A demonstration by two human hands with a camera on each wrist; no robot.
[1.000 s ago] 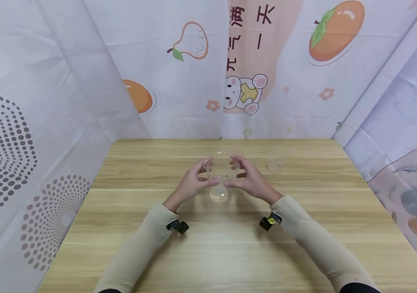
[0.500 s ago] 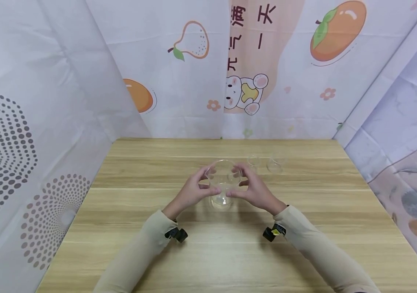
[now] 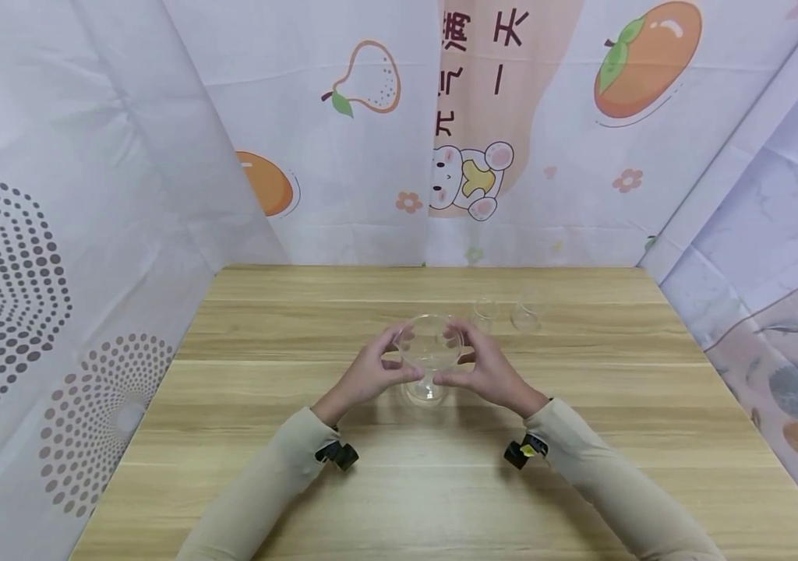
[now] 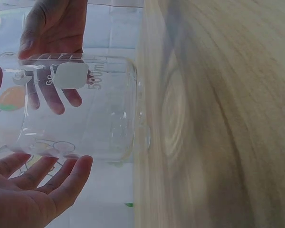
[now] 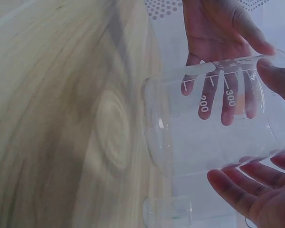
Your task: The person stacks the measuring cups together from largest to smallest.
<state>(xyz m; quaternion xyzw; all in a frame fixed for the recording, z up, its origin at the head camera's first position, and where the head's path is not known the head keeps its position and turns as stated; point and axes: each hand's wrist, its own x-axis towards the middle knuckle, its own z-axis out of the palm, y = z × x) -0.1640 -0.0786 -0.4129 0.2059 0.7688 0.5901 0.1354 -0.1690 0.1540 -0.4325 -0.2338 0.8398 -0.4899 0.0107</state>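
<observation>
A large clear glass beaker (image 3: 430, 351), marked 500ml in the left wrist view, is held upright between both hands close over the wooden table. My left hand (image 3: 371, 369) grips its left side, thumb toward me and fingers around the far wall. On the opposite side my right hand (image 3: 486, 369) grips it the same way. White graduation marks show on the beaker (image 5: 209, 128) in the right wrist view. Its base stands near a ring-shaped patch of light and shadow on the table.
Two smaller clear glass vessels stand behind and to the right: a narrow one (image 3: 485, 310) and a wider beaker (image 3: 527, 315). The wooden table (image 3: 287, 312) ends at a printed curtain (image 3: 357, 179), with more cloth on both sides.
Both hands have brought the beaker toward me and slightly right, mostly in the first half second. The narrow glass behind the right hand shows more fully now.
</observation>
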